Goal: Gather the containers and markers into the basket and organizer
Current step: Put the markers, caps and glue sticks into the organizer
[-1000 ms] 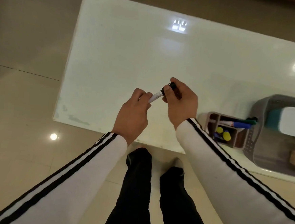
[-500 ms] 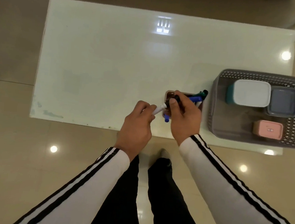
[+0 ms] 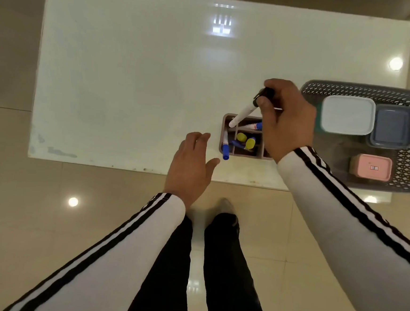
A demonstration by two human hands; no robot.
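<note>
One white marker (image 3: 242,114), black cap, aslant over the organizer (image 3: 245,155)

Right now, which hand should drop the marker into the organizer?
Right. The right hand pinches the marker, its free end over the organizer; the left hand is open, holding nothing.

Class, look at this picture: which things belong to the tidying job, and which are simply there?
Job: marker held by right hand, organizer with stored markers, basket, white-lidded container, blue-grey container, pink container.
Simply there: table, tiled floor.
</note>
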